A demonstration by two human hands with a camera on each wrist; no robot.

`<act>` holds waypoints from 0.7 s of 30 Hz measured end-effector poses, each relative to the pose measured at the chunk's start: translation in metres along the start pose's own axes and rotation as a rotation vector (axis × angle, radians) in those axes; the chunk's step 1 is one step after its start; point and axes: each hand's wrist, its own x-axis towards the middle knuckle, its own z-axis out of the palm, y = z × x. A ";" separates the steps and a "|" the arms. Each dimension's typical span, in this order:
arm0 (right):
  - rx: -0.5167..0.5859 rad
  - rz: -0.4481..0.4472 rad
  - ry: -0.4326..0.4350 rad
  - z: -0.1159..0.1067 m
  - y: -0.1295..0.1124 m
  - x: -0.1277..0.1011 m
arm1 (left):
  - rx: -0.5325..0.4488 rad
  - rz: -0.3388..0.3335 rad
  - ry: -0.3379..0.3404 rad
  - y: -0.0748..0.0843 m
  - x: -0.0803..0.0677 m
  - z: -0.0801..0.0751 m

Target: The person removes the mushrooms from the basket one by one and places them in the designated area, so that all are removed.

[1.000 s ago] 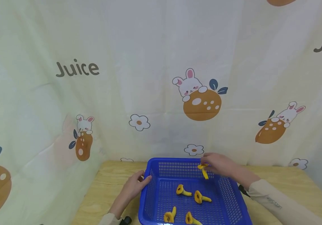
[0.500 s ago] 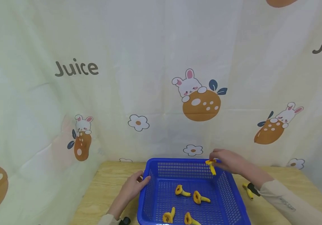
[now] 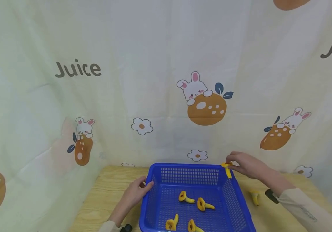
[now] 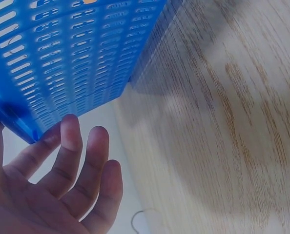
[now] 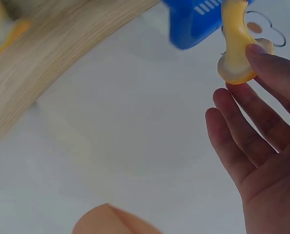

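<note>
My right hand (image 3: 248,166) pinches a yellow chanterelle mushroom (image 3: 228,170) between thumb and fingers, over the far right corner of the blue plastic basket (image 3: 183,165). Its stem hangs downward in the head view; in the right wrist view the thumb lies against the chanterelle (image 5: 238,44) near its flared cap. At the basket's left side, my left hand (image 3: 135,193) grips the rim, with its thumb on top. From the left wrist view, the fingers (image 4: 97,141) are seen bent outside the slotted wall (image 4: 76,53). Inside the basket lie several chanterelles (image 3: 205,204), spread apart on its floor.
Another chanterelle (image 3: 254,197) lies on the wooden table (image 3: 107,187), right of the basket and near the right wrist's black strap (image 3: 271,196). A printed curtain (image 3: 160,80) hangs close behind the table and along its left side.
My right hand has carried the chanterelle rightward, from over the basket's inside to its far right corner. The chanterelle on the table has come out from behind the forearm. The left hand keeps its grip.
</note>
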 end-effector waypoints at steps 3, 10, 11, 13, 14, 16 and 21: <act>-0.008 -0.004 0.016 -0.002 0.007 -0.008 | 0.009 0.008 -0.003 -0.001 0.000 -0.001; -0.022 -0.004 0.035 -0.005 0.028 -0.026 | 0.010 0.026 -0.006 0.000 0.000 0.000; -0.022 0.006 0.030 -0.005 0.031 -0.028 | 0.007 0.021 -0.009 0.000 0.000 0.000; -0.022 0.022 0.022 -0.005 0.036 -0.033 | 0.004 0.025 -0.012 0.001 0.000 0.000; -0.016 0.030 0.018 -0.004 0.039 -0.036 | 0.001 0.025 -0.013 0.000 0.000 0.000; -0.013 0.041 0.015 -0.003 0.044 -0.041 | -0.002 0.021 -0.015 0.000 0.000 0.000; -0.029 0.066 0.012 0.004 0.059 -0.055 | -0.001 0.022 -0.012 -0.002 0.000 0.001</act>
